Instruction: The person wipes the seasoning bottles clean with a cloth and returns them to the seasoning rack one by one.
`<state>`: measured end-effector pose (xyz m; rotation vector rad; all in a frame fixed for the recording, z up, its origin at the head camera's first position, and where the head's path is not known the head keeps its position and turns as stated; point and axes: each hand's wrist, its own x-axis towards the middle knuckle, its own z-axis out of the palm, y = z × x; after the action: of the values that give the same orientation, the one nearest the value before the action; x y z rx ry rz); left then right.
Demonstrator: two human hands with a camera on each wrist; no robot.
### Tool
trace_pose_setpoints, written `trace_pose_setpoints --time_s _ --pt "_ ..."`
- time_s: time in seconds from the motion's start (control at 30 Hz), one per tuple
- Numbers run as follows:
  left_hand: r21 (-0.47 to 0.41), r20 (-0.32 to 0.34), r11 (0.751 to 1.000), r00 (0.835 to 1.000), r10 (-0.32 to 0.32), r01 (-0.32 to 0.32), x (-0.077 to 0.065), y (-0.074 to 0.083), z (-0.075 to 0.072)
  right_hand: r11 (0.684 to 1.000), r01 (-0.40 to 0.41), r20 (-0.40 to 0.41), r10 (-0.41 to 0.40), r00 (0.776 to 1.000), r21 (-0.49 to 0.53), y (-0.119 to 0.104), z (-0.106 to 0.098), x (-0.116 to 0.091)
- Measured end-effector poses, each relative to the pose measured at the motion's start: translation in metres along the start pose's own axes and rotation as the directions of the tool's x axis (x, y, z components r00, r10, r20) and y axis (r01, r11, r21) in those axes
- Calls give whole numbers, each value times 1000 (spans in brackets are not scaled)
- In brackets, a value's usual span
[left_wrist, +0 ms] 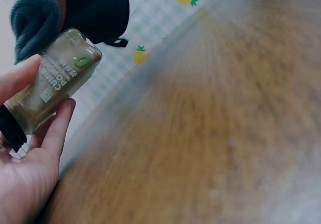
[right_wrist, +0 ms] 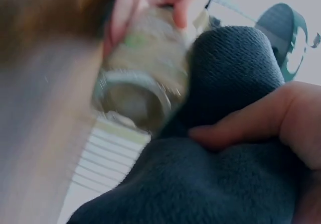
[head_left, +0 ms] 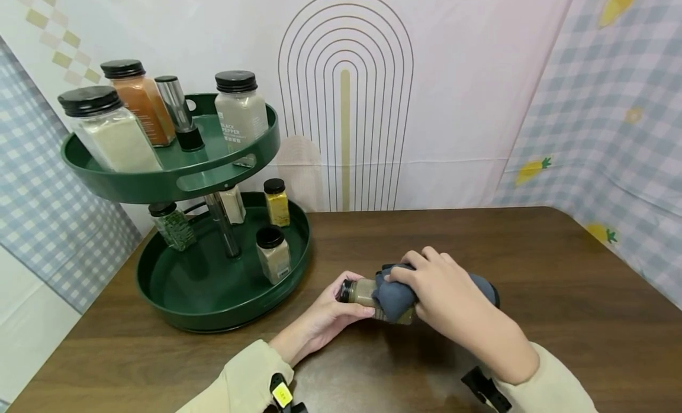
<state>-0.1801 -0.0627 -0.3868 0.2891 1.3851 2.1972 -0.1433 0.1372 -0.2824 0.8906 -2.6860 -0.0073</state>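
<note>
A small glass jar of cumin powder (head_left: 364, 292) with a black lid lies tilted on its side above the table, gripped near the lid by my left hand (head_left: 329, 319). Its printed label faces the left wrist view, where the jar (left_wrist: 60, 78) is held between thumb and fingers. My right hand (head_left: 444, 291) pinches a dark blue-grey cloth (head_left: 393, 299) bunched against the jar's side. In the right wrist view the jar's base points toward the camera, beside the cloth (right_wrist: 230, 179); the jar is blurred there.
A green two-tier round stand (head_left: 224, 327) is on the left of the wooden table (head_left: 559, 283). Its top tier bears larger jars, including black pepper (head_left: 242, 114), and a steel grinder (head_left: 178, 111). Several small jars, one yellow (head_left: 277, 207), stand on the lower tier.
</note>
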Motion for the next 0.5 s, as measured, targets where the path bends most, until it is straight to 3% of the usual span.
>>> trace_pose_setpoints --time_s 0.27,0.37,0.5 --pt "-65 -20 998 1000 6 -8 0 0 1 990 -89 109 101 989 -112 24 -18 -12" --pt "-83 -8 996 1000 15 -15 0 0 1 984 -129 54 136 989 -125 29 -22 -15" --pt "-53 17 999 1000 15 -14 0 0 0 990 -134 -108 128 986 -50 25 -23 -10"
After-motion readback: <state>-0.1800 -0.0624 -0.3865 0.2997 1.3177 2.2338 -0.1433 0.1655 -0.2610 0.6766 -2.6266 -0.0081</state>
